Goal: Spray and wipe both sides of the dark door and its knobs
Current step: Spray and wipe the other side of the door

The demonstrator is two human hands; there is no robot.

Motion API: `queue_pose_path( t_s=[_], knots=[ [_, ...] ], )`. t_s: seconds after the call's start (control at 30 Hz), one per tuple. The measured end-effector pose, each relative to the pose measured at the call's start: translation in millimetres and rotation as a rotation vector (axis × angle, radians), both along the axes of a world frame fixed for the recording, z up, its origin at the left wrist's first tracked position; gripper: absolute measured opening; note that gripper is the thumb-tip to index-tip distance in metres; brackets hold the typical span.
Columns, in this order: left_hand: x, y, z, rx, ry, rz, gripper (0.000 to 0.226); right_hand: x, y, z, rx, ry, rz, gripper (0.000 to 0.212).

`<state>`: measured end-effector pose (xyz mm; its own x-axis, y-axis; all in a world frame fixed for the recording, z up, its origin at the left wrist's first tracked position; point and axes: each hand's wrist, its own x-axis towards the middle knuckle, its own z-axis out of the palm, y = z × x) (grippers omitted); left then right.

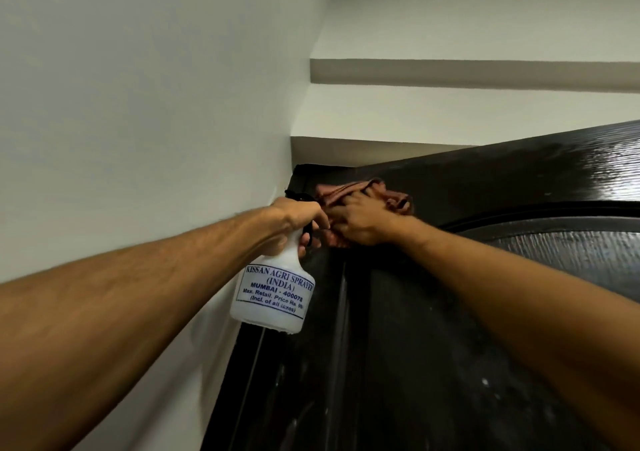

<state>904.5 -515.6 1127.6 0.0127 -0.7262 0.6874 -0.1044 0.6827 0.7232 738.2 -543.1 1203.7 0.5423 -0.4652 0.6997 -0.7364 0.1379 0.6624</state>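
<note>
The view looks up at the top left corner of the dark door (450,329), which fills the lower right of the picture and meets the white wall (138,104) along its left edge.

The right hand (360,222) is at that top corner, just below the door's upper edge. It grasps a bunched reddish-brown cloth (396,198), fingers bent over it, and presses it flat against the door face. Folds of the cloth stick out above the fingers, to the right of them and below the palm.

The left hand (294,215) is just beside the right one, nearly touching it. Its fingers are clenched round the neck of a white spray bottle (277,288), which hangs upright below the fist in front of the door's left edge. The bottle's black spray head (298,196) shows above the knuckles, pointing toward the door. Blue print on the label reads "KISSAN AGRI SPRAYER (INDIA) MUMBAI".

Both forearms are bare and reach up from the bottom corners of the view.

The door surface is glossy, with bright reflections near its upper right, a curved raised moulding (540,208) under the right forearm, and a few pale specks lower down. Above the door, white stepped ledges (450,73) rise toward the ceiling.
</note>
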Motion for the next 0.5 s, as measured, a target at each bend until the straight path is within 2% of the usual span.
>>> queue_pose_path(
  t_s=[0.1,0.17,0.27,0.33,0.43,0.5],
  knots=[
    [6,-5,5,0.008,0.007,0.001,0.013,-6,8,31,-0.167,-0.176,-0.045,0.058],
    [14,-8,9,-0.012,0.042,0.018,0.013,10,-4,23,-0.171,-0.101,-0.021,0.062],
    [16,-11,6,-0.030,0.080,0.033,0.013,32,-30,-4,-0.012,0.086,-0.018,0.062],
    [14,-11,4,-0.027,0.080,0.036,0.008,32,-28,6,-0.004,0.036,-0.009,0.059],
    [16,-8,6,-0.030,0.083,0.053,0.005,32,-19,18,-0.117,-0.100,-0.014,0.063],
    [22,-8,8,-0.048,0.113,0.065,0.003,44,-22,-2,-0.119,-0.030,-0.012,0.067]
  ],
)
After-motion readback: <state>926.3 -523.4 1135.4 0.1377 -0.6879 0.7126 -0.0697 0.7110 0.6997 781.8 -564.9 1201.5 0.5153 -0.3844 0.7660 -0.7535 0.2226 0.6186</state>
